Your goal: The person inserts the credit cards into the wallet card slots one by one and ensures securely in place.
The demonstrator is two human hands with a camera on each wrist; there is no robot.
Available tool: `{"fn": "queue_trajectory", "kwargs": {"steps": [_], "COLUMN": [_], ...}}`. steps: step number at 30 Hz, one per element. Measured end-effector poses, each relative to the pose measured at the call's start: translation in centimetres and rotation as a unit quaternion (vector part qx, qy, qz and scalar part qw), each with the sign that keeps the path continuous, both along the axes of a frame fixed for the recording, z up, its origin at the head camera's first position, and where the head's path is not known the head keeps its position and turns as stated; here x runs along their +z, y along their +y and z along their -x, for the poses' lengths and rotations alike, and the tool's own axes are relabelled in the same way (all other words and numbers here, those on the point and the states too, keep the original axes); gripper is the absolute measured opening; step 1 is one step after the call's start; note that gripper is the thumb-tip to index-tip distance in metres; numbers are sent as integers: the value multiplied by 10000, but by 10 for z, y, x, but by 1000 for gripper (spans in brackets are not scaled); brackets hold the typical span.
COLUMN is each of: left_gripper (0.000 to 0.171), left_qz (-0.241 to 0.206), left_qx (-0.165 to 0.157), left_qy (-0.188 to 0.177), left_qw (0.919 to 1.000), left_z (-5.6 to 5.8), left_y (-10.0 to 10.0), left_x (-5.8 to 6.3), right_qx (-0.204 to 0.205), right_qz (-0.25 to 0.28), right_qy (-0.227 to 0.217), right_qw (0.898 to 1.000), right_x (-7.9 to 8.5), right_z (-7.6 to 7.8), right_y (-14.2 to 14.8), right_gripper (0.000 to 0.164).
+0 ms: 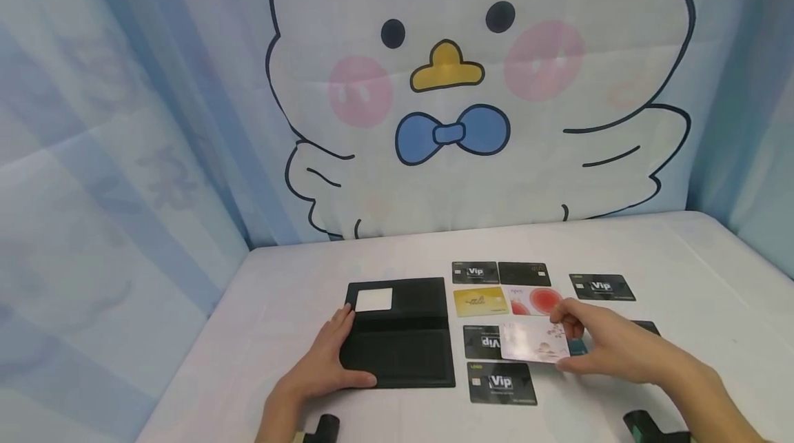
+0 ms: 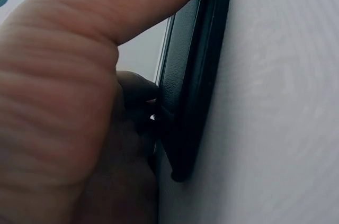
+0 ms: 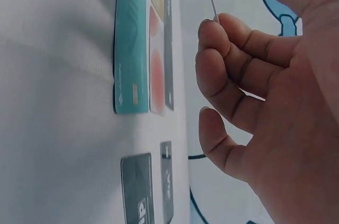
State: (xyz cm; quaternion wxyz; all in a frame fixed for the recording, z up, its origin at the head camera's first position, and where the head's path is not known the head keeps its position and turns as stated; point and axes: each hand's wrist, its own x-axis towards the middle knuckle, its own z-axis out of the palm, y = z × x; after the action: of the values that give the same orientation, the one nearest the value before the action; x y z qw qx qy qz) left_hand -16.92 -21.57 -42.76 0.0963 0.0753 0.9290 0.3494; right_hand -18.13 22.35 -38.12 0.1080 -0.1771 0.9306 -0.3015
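Observation:
My right hand (image 1: 611, 343) pinches a pale pink card (image 1: 533, 342) with a flower print by its right edge. That card hovers over a teal card (image 3: 131, 60) and overlaps a black Vip card (image 1: 480, 342) in the head view. Only the card's thin edge shows in the right wrist view. To the left, an unfolded black card holder (image 1: 397, 360) lies flat, a white rectangle (image 1: 374, 300) in its upper half. My left hand (image 1: 322, 353) rests at the holder's left side, its thumb along the near edge and its fingers against the left edge.
Behind the held card lie a gold card (image 1: 481, 302), a white card with red circles (image 1: 535, 300), and two black cards (image 1: 475, 273) at the back. Another Vip card (image 1: 501, 383) lies nearest. More black cards (image 1: 602, 286) lie on the right. A printed curtain (image 1: 446, 188) hangs behind the table.

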Motion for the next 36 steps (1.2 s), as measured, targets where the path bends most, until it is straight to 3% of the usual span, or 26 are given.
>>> {"fn": "queue_trajectory", "kwargs": {"steps": [16, 27, 36], "left_gripper": [122, 121, 121], "left_qz": [29, 9, 34], "left_qx": [0, -14, 6], "left_qy": [18, 18, -17], "left_qw": [10000, 10000, 10000], "left_z": [-2, 1, -1], "left_y": [0, 0, 0], "left_x": [3, -3, 1], "right_qx": [434, 699, 1009], "right_qz": [155, 419, 570], "right_qy": [176, 163, 306], "right_qw": [9988, 9965, 9928], "right_x": [7, 10, 13], "right_z": [10, 13, 17], "right_y": [-49, -75, -93], "right_gripper": [58, 53, 51]}}
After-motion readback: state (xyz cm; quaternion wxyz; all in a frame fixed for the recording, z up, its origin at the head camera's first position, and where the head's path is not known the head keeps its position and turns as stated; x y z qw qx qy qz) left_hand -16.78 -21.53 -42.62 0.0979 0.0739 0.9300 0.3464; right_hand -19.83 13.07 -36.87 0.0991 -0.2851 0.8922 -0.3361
